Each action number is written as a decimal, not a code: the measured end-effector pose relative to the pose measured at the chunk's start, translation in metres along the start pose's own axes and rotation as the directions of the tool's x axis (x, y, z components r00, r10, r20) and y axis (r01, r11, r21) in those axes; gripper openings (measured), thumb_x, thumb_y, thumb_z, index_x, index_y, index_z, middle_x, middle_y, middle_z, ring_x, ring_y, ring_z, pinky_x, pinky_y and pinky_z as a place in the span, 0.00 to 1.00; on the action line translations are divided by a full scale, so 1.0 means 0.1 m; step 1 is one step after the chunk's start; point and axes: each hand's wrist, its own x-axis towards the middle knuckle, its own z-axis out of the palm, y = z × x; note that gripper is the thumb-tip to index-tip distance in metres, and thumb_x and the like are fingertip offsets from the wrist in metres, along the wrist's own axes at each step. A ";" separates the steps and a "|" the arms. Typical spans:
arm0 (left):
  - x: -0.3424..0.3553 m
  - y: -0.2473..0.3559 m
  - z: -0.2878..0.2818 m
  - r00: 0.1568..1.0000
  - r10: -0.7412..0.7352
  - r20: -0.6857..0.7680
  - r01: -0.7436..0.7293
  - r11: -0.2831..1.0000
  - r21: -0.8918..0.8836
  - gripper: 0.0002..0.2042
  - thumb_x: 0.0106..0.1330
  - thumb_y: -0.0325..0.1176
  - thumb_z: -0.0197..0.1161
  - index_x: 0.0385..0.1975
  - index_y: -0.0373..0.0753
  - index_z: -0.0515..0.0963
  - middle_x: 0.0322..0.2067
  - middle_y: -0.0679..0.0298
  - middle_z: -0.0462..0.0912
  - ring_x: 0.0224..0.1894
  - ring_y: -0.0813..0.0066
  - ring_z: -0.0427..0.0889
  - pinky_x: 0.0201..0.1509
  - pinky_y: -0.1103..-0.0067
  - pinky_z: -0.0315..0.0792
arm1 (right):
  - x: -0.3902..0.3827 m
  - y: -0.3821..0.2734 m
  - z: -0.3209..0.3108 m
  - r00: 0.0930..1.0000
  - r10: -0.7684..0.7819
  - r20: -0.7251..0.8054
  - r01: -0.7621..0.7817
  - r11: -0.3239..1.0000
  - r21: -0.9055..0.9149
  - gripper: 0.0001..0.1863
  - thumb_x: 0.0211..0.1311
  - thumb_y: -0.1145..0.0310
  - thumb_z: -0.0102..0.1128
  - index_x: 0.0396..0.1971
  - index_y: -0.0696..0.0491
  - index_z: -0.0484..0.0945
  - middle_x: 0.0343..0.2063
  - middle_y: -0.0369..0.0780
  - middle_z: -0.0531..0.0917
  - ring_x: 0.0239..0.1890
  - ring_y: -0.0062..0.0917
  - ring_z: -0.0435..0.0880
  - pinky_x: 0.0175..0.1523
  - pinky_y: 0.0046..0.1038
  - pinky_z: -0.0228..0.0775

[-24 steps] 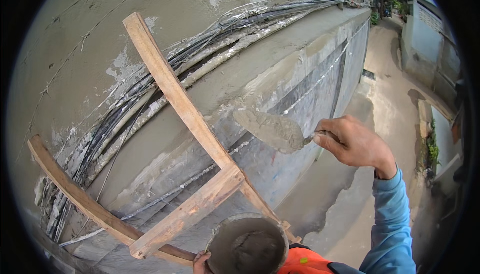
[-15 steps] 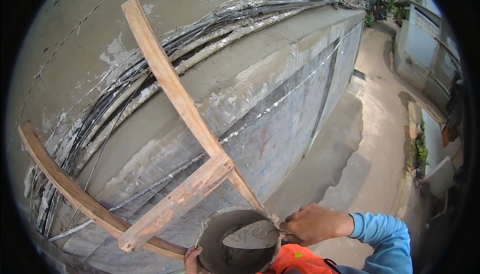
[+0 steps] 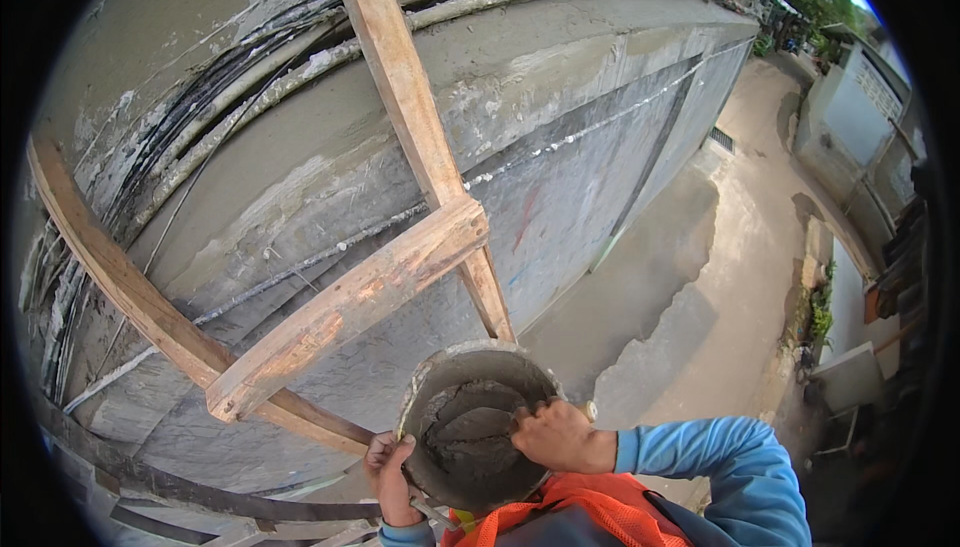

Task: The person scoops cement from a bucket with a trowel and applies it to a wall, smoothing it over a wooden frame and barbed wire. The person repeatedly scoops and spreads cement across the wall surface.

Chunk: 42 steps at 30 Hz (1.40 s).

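A round, mortar-smeared bucket [image 3: 500, 365] stands against my body, with wet grey mortar [image 3: 478, 469] inside. My left hand [image 3: 390, 472] is closed on its left rim, thumb on top. Closed in a fist above the bucket's right side, my right hand [image 3: 567, 435] grips a trowel; the handle is hidden in the fingers. The mortar-coated trowel blade [image 3: 472, 423] lies down in the bucket, hard to tell apart from the mortar around it.
A wooden ladder-like frame, with a long upright [image 3: 395, 67] and a crosspiece [image 3: 350, 307], leans in front of the wall. Cables and pipes [image 3: 290, 57] run along the plastered wall [image 3: 520, 87]. Far below on the right lies a paved lane [image 3: 750, 207].
My right hand has moved left and over the bucket, taking the trowel blade lower into it. More of my left hand shows. The view has shifted, and the wooden frame sits higher.
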 end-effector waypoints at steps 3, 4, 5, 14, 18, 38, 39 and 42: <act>-0.06 0.00 0.08 0.989 0.079 0.127 -0.064 0.991 -0.117 0.07 0.65 0.19 0.75 0.39 0.34 0.84 0.33 0.67 0.88 0.33 0.84 0.81 0.42 0.85 0.72 | -0.03 0.05 0.01 0.980 0.094 -0.174 -0.120 0.982 -0.146 0.09 0.61 0.67 0.65 0.35 0.55 0.89 0.32 0.42 0.85 0.34 0.31 0.89 0.36 0.34 0.77; -0.06 0.02 0.09 0.987 0.072 0.142 -0.060 0.994 -0.088 0.06 0.65 0.20 0.75 0.38 0.34 0.84 0.32 0.70 0.86 0.33 0.85 0.79 0.41 0.85 0.70 | -0.03 0.05 0.03 0.991 0.095 -0.095 -0.110 0.980 -0.165 0.08 0.61 0.68 0.66 0.35 0.55 0.89 0.33 0.42 0.86 0.36 0.33 0.90 0.38 0.34 0.79; -0.07 0.03 0.12 0.992 0.037 0.125 -0.032 0.999 -0.041 0.06 0.66 0.21 0.76 0.38 0.35 0.84 0.31 0.70 0.85 0.32 0.86 0.78 0.41 0.85 0.70 | -0.04 0.05 0.05 0.995 0.084 0.052 -0.077 0.990 -0.114 0.08 0.61 0.68 0.65 0.35 0.55 0.89 0.34 0.43 0.86 0.37 0.33 0.91 0.38 0.34 0.81; -0.04 0.18 0.32 0.990 0.035 0.137 -0.051 0.993 0.111 0.07 0.67 0.26 0.78 0.38 0.36 0.84 0.31 0.73 0.84 0.28 0.91 0.72 0.31 0.86 0.61 | -0.21 0.22 -0.14 0.981 -0.024 0.191 -0.010 0.984 0.176 0.09 0.62 0.72 0.64 0.38 0.58 0.87 0.37 0.48 0.88 0.39 0.41 0.94 0.42 0.39 0.87; -0.02 0.20 0.41 0.986 0.042 0.162 -0.056 0.995 0.084 0.07 0.68 0.26 0.78 0.38 0.36 0.84 0.31 0.72 0.84 0.29 0.90 0.73 0.33 0.86 0.62 | -0.20 0.19 -0.38 0.976 -0.108 0.191 0.076 0.983 0.168 0.09 0.61 0.72 0.64 0.39 0.58 0.87 0.38 0.47 0.88 0.40 0.41 0.94 0.44 0.39 0.87; 0.20 0.11 -0.06 0.996 -0.048 0.070 0.049 0.999 -0.013 0.05 0.65 0.23 0.74 0.37 0.35 0.85 0.30 0.67 0.88 0.30 0.81 0.83 0.38 0.81 0.75 | -0.61 0.78 0.01 0.994 -0.077 0.084 -0.046 0.404 0.914 0.13 0.69 0.66 0.70 0.48 0.57 0.88 0.37 0.52 0.90 0.38 0.50 0.89 0.45 0.43 0.81; 0.22 0.11 -0.10 0.995 -0.075 0.060 0.075 0.997 0.007 0.04 0.65 0.22 0.73 0.37 0.35 0.84 0.31 0.65 0.89 0.31 0.79 0.84 0.40 0.80 0.76 | -0.62 0.81 0.03 0.995 -0.064 0.081 -0.049 0.396 0.917 0.14 0.69 0.66 0.69 0.49 0.57 0.88 0.37 0.53 0.90 0.38 0.51 0.89 0.45 0.43 0.81; 0.20 0.08 -0.16 0.989 -0.107 0.105 0.106 0.994 0.015 0.03 0.70 0.25 0.69 0.39 0.37 0.84 0.36 0.63 0.88 0.39 0.72 0.87 0.48 0.75 0.80 | -0.76 0.95 0.07 0.997 0.003 0.075 -0.072 0.348 0.935 0.16 0.72 0.64 0.70 0.53 0.56 0.88 0.40 0.52 0.91 0.38 0.47 0.90 0.45 0.40 0.81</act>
